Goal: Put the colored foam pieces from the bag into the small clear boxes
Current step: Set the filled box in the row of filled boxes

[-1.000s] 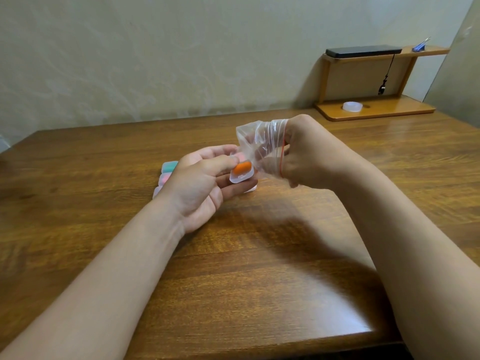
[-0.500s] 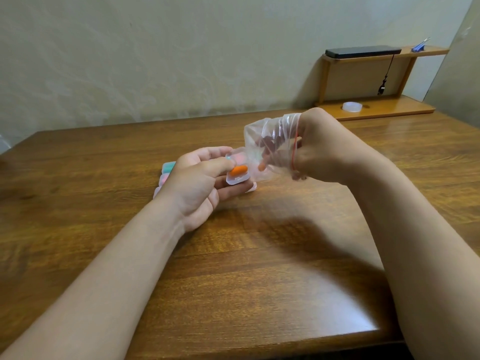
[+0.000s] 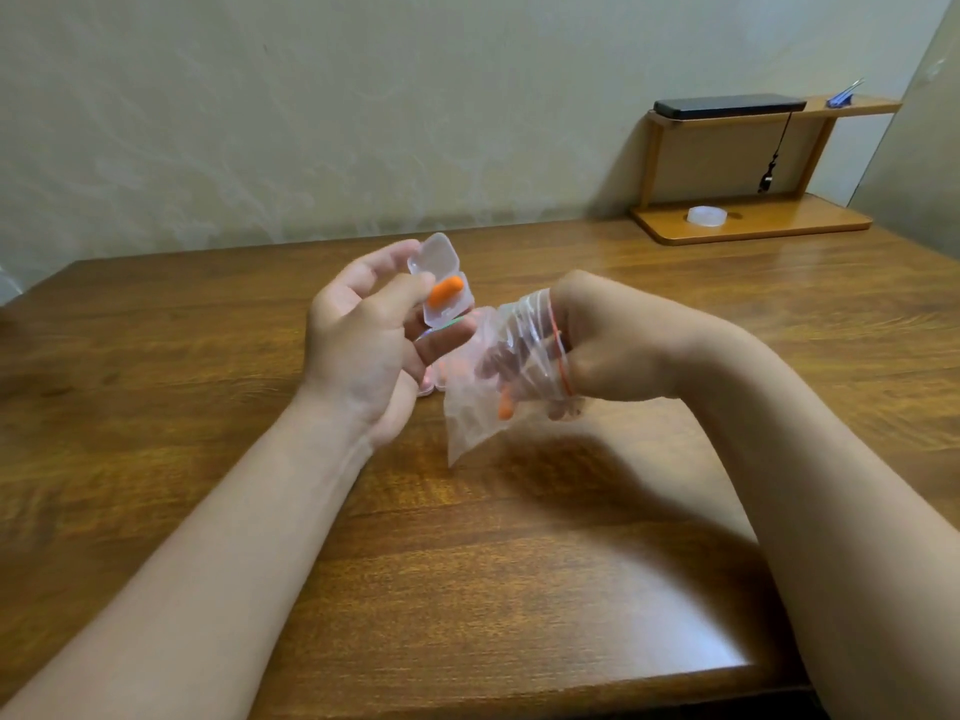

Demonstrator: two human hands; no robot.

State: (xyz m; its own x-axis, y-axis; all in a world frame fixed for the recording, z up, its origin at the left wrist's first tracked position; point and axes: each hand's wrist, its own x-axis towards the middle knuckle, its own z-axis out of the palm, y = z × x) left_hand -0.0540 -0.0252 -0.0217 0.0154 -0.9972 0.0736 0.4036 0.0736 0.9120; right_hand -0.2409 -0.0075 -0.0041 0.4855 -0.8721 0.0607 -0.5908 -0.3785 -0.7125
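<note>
My left hand (image 3: 363, 335) holds a small clear box (image 3: 441, 283) above the table, its lid tipped up and open. An orange foam piece (image 3: 445, 292) lies inside it. My right hand (image 3: 613, 340) has its fingers pushed inside a clear zip bag (image 3: 488, 387) with a red seal strip. Inside the bag, an orange foam piece (image 3: 505, 406) sits at my fingertips. Behind my left hand, more small boxes (image 3: 434, 381) lie on the table, mostly hidden.
The wooden table (image 3: 467, 563) stretches wide in front of me. At the back right stands a small wooden shelf (image 3: 753, 226) with a tape roll (image 3: 706, 216) on its base and a black device (image 3: 727, 106) on top.
My left hand has lifted the box higher and its lid now stands open. My right hand with the bag has dropped lower and to the right of the box.
</note>
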